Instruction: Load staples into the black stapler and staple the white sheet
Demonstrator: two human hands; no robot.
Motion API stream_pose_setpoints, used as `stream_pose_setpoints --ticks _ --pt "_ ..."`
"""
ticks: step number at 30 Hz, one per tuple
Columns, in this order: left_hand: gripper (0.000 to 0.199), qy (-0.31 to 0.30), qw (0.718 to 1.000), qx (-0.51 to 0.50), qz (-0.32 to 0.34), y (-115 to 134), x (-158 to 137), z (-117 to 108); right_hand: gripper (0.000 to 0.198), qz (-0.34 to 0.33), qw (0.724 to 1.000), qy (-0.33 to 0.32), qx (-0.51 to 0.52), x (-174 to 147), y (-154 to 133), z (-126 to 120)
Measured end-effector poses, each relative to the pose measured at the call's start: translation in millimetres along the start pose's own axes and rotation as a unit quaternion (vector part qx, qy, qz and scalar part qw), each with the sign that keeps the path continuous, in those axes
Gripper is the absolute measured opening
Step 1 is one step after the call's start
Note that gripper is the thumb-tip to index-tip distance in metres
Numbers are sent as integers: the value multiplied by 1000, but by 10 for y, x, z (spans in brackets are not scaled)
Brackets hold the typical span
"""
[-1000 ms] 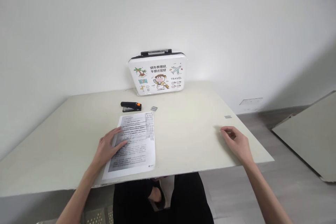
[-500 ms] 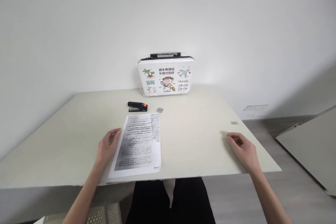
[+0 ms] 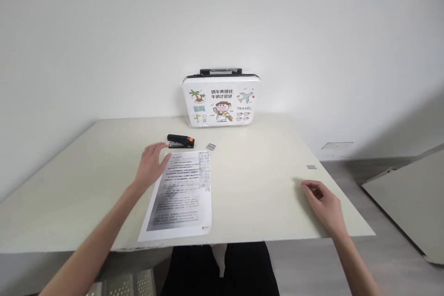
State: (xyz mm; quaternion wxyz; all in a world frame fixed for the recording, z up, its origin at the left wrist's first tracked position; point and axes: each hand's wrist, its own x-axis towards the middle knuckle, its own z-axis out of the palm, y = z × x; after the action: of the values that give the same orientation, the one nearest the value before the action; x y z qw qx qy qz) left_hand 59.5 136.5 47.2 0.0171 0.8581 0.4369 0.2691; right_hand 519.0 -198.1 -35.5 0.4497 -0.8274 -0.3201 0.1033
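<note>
My left hand [image 3: 152, 164] is open, thumb and fingers apart, over the upper left edge of a printed sheet of paper [image 3: 180, 194]. Its fingertips come close to the left end of a black stapler [image 3: 181, 141] with an orange patch; whether they touch it I cannot tell. Just right of the stapler lies a small block of grey staples [image 3: 211, 146]. On the right side of the table my right hand [image 3: 322, 201] rests with curled fingers, a gap showing between thumb and fingers, nothing in it. Beyond it lies a small grey strip [image 3: 311, 167], perhaps staples.
A white case [image 3: 222, 101] with cartoon prints and a black handle stands against the wall at the back of the pale table [image 3: 256, 185]. The table's front edge runs just above my legs. A white panel [image 3: 409, 203] stands on the floor to the right.
My left hand has moved forward from the paper's left side toward the stapler, its fingers spreading. My right hand has stayed in about the same place. The view has shifted slightly.
</note>
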Motion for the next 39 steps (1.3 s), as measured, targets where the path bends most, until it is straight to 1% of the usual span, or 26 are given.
stream_pose_setpoints --ticks 1,3,5,6,8,11,14,17,20,22,24,26,28,31,33,35,36,39 --pt "44 -18 999 16 23 14 199 21 37 -3 1000 1 2 1 -11 -1" --pt "45 -75 994 49 55 33 573 73 37 -12 1000 3 7 2 -31 -4" --pt "44 -150 983 95 49 36 877 126 37 -19 1000 3 13 3 -41 -5" --pt "41 -171 979 107 41 31 994 149 37 -21 1000 2 16 4 -40 -6" --pt "38 -202 971 123 25 17 1153 179 36 -22 1000 0 20 7 -31 -4" --pt "43 -217 967 136 11 5 1227 172 36 -21 1000 -4 21 13 -8 -1" --pt "44 -202 969 140 6 42 1149 109 37 -20 1000 -5 24 18 13 1" --pt "45 -163 979 123 9 190 971 10 37 -23 1000 -3 19 23 30 2" --pt "44 -127 989 60 39 505 737 -89 36 -30 999 1 12 25 40 3" --pt "42 -128 988 22 80 795 563 -130 37 -33 999 3 10 23 44 4" --pt "39 -140 982 -11 130 1110 386 -130 37 -31 999 3 11 23 48 3" --pt "39 -155 972 -35 175 1411 215 -79 37 -27 1000 2 10 27 54 0" --pt "37 -173 961 -58 210 1671 63 17 37 -28 1000 2 11 33 53 -1" --pt "31 -190 946 -86 247 1969 -117 214 38 -28 999 5 20 20 -4 17" --pt "26 -200 938 -90 268 2116 -200 351 39 -28 999 -7 32 -27 -112 53" --pt "23 -208 932 -90 283 2234 -259 476 41 -31 997 -44 52 -106 -277 115" --pt "23 -211 930 -91 287 2281 -283 532 42 -31 995 -73 66 -152 -371 156" --pt "22 -213 929 -104 285 2369 -344 666 46 -37 980 -147 128 -283 -632 308"
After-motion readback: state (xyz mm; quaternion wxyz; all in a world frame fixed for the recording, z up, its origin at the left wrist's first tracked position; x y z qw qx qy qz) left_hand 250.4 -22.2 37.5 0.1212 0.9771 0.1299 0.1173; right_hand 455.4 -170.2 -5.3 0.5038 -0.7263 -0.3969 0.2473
